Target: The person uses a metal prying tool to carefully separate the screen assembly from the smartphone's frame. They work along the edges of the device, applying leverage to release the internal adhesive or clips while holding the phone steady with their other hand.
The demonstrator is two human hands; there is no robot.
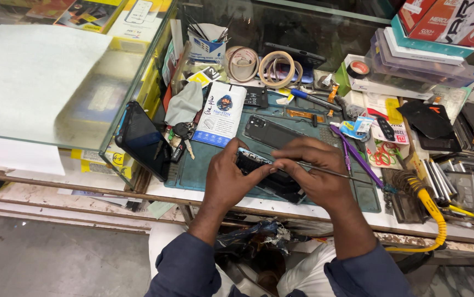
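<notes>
Opened phone [267,175]: near centre of the teal work mat [204,168], raised between both hands. Left hand [228,179] clasps its left edge, fingers curled round the frame. Right hand [316,176] pinches thin metal tweezers [336,173] at its top edge. Likely light, rigid, fragile inside; best held by the side rails. A second dark phone [270,132] lies just beyond.

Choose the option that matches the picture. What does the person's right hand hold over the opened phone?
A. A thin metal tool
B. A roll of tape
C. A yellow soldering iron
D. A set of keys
A: the right hand pinches a thin metal tool at the opened phone, which the left hand steadies on the green mat.
</notes>
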